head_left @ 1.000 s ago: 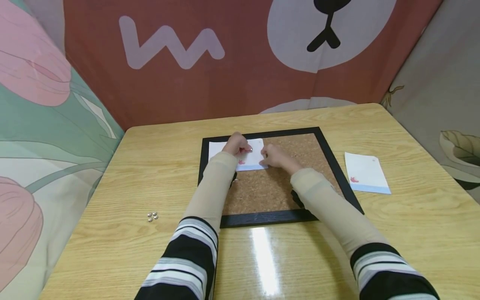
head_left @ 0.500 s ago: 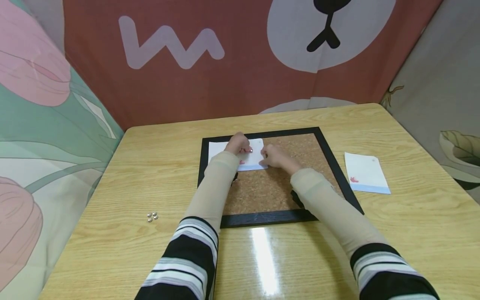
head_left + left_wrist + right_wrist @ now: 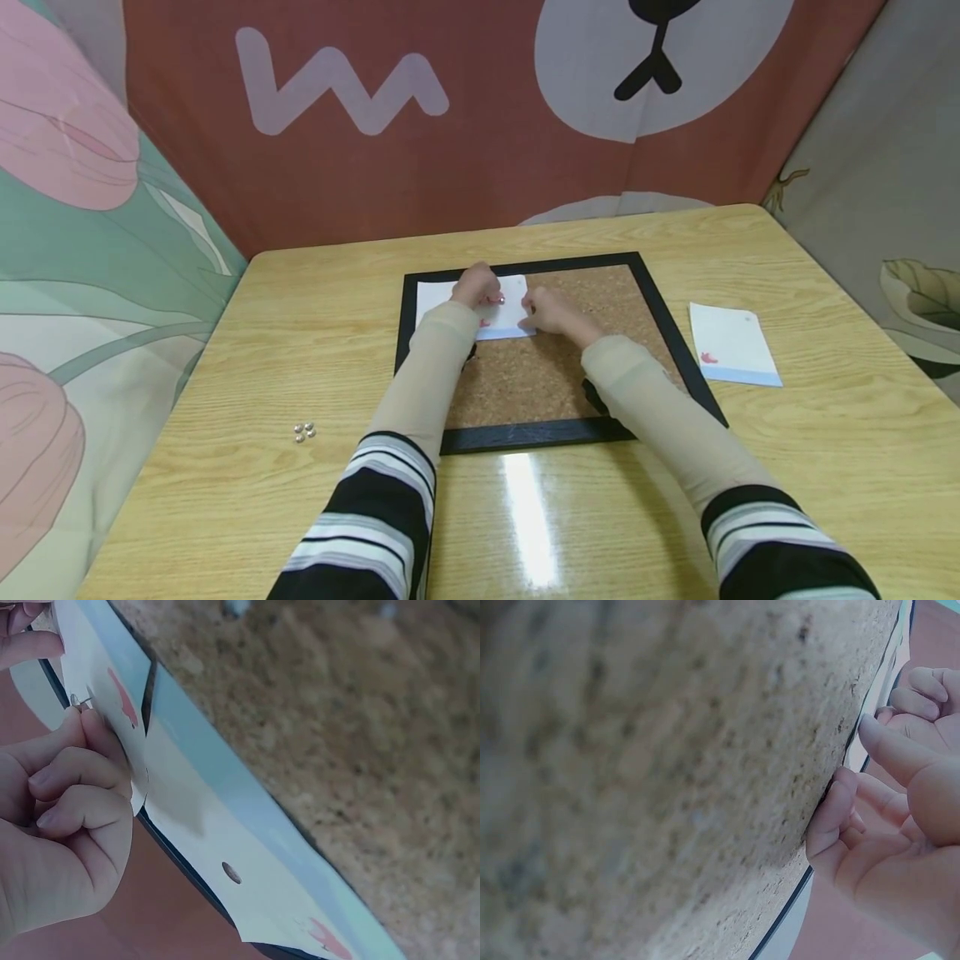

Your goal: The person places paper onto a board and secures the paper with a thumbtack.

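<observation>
My corkboard (image 3: pixel 536 435) lies on the table (image 3: pixel 225 333), and the second card (image 3: pixel 514 321) rests flat in its far half, left of the middle. The first card (image 3: pixel 431 297) sits at the corkboard's far left corner, just beside it, with a small dark oval (image 3: pixel 231 872) on it that looks like a pin head. Between my left hand's (image 3: pixel 475 287) thumb and forefinger I'm pinching a silver pin (image 3: pixel 75 700), its bare needle turned toward the second card, the other fingers curled in. My right hand (image 3: pixel 557 317) is at that card's edge nearest the corkboard's middle, fingers bent; whether they pinch the paper or only press it, I can't tell. I take this as the step of fixing the second card: it seems lined up and the pin doesn't look driven in. The next move, I judge, calls for a straight push into the cork while my right hand steadies the paper, or it could skew. Four loose pins (image 3: pixel 304 432) lie left of the corkboard, and the third card (image 3: pixel 735 343) lies to its right.
</observation>
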`<act>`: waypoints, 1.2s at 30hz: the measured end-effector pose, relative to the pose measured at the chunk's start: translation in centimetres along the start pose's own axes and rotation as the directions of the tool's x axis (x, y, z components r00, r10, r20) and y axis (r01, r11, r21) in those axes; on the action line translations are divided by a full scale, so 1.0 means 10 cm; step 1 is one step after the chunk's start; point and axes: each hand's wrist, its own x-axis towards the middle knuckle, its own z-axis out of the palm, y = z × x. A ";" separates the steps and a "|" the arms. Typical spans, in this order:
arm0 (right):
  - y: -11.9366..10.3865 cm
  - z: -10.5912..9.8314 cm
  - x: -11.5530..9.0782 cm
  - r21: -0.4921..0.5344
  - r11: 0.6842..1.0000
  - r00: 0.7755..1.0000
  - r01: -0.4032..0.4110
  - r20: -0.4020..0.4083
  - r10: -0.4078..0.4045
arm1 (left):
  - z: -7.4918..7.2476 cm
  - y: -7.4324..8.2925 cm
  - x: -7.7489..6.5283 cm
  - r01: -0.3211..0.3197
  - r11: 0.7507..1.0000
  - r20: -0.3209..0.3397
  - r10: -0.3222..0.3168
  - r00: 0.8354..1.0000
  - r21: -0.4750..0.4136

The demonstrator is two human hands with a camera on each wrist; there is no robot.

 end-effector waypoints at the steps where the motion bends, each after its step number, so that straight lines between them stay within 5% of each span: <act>1: 0.00 0.00 0.00 0.003 1.000 1.000 -0.003 0.002 0.003 | 0.00 0.00 -0.01 -0.009 1.000 -0.004 0.009 1.000 0.006; 11: 0.00 0.00 0.01 0.033 0.999 0.999 -0.029 0.023 0.029 | 0.14 0.02 0.00 -0.019 0.992 -0.165 0.039 0.986 0.125; 21: 0.01 0.01 0.03 -0.004 1.000 0.999 -0.028 0.019 0.028 | 0.17 0.00 0.03 -0.009 0.994 -0.200 0.031 0.979 0.113; 36: 0.01 0.01 0.04 -0.007 1.000 1.000 -0.018 0.009 0.018 | 0.17 -0.04 0.02 -0.082 0.990 -0.207 0.105 0.973 0.115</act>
